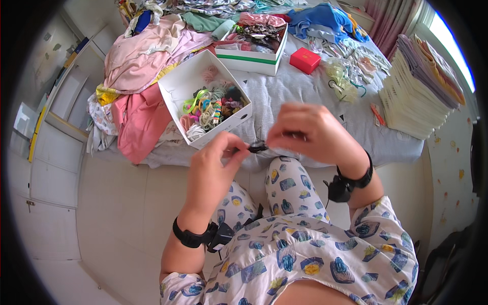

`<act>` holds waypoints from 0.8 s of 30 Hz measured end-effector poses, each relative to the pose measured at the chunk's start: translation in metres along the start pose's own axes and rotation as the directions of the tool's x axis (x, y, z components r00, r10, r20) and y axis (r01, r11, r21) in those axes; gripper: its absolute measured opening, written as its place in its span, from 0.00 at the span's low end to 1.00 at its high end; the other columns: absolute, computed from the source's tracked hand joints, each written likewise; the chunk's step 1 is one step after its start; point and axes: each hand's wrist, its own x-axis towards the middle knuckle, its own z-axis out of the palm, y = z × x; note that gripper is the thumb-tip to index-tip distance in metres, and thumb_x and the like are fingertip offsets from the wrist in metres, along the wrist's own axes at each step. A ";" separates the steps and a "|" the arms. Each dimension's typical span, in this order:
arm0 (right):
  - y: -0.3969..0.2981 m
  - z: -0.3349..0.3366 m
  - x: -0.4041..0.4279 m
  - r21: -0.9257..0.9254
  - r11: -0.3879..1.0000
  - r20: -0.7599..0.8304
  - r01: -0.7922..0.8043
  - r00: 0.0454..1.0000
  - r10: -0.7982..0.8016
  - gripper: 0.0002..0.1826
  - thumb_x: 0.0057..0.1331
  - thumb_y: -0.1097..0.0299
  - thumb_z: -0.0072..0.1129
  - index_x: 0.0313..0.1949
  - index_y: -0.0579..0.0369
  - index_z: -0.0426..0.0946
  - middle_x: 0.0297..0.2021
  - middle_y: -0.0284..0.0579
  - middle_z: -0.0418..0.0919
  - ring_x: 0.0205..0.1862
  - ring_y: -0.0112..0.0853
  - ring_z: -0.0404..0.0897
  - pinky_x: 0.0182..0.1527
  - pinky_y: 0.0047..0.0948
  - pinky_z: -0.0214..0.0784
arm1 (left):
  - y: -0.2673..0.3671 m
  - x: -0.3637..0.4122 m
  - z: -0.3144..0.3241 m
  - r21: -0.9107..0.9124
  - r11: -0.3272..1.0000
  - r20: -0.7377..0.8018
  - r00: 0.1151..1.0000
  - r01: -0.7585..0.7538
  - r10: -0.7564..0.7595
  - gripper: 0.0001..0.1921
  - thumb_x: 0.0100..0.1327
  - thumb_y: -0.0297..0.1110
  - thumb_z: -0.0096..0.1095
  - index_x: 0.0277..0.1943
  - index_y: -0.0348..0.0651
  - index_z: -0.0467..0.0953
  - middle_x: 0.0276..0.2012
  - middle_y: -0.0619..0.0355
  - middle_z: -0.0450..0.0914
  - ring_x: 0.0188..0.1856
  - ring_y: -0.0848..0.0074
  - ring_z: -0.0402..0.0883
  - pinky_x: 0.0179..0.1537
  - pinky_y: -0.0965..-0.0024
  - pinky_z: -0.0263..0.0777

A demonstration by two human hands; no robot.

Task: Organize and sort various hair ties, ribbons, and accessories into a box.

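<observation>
Between my two hands is a small black item [257,147], perhaps a hair tie or hair clip; blur hides its exact kind. The thumb and forefinger of my left hand [217,160] pinch its left end. My right hand [305,131], blurred, has its fingertips at the right end; whether they grip it is unclear. Just beyond my left hand stands an open white cardboard box [171,91] holding several bundles of coloured hair ties [207,114]. Behind it, a second white box with a green stripe [248,61] is filled with folded cloth and dark patterned pieces.
Pink clothes [145,57] are heaped on the bed [263,91] at left, blue clothes [322,21] at the back right. A small red box [305,61], clear plastic bags [343,82], an orange-red cutter-like tool [377,114] and a tall stack of white baskets [411,95] sit at right.
</observation>
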 end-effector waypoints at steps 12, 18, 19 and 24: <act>0.002 0.035 0.013 0.078 0.977 0.030 0.199 0.979 -0.202 0.04 0.68 0.71 0.56 0.38 0.59 0.77 0.31 0.47 0.75 0.34 0.46 0.77 0.35 0.37 0.69 | -0.003 0.008 -0.020 0.166 0.906 0.157 0.918 -0.389 0.365 0.12 0.61 0.14 0.65 0.32 0.41 0.69 0.41 0.57 0.78 0.43 0.80 0.78 0.44 0.77 0.74; 0.025 0.045 0.036 0.312 0.945 -0.055 0.100 0.995 -0.087 0.07 0.70 0.69 0.56 0.39 0.61 0.76 0.32 0.49 0.78 0.33 0.48 0.78 0.36 0.38 0.71 | 0.002 -0.006 -0.010 -0.824 0.563 0.013 0.991 -0.063 0.130 0.17 0.61 0.15 0.65 0.29 0.46 0.64 0.43 0.57 0.77 0.43 0.79 0.80 0.45 0.75 0.75; 0.025 0.052 0.031 0.327 0.943 -0.038 0.066 0.998 -0.056 0.07 0.70 0.69 0.56 0.40 0.61 0.76 0.32 0.49 0.79 0.33 0.48 0.79 0.36 0.37 0.71 | 0.003 -0.003 -0.011 -0.894 0.446 -0.025 0.999 -0.043 0.047 0.17 0.61 0.15 0.65 0.29 0.47 0.63 0.43 0.57 0.77 0.43 0.79 0.79 0.46 0.75 0.75; -0.012 0.047 0.011 0.058 0.993 0.131 0.099 0.986 -0.106 0.07 0.68 0.68 0.58 0.38 0.58 0.76 0.31 0.49 0.77 0.36 0.48 0.79 0.36 0.42 0.71 | -0.008 0.010 -0.010 -0.013 0.941 -0.348 0.884 -0.339 0.314 0.12 0.59 0.15 0.67 0.29 0.39 0.69 0.38 0.56 0.81 0.39 0.71 0.82 0.43 0.71 0.75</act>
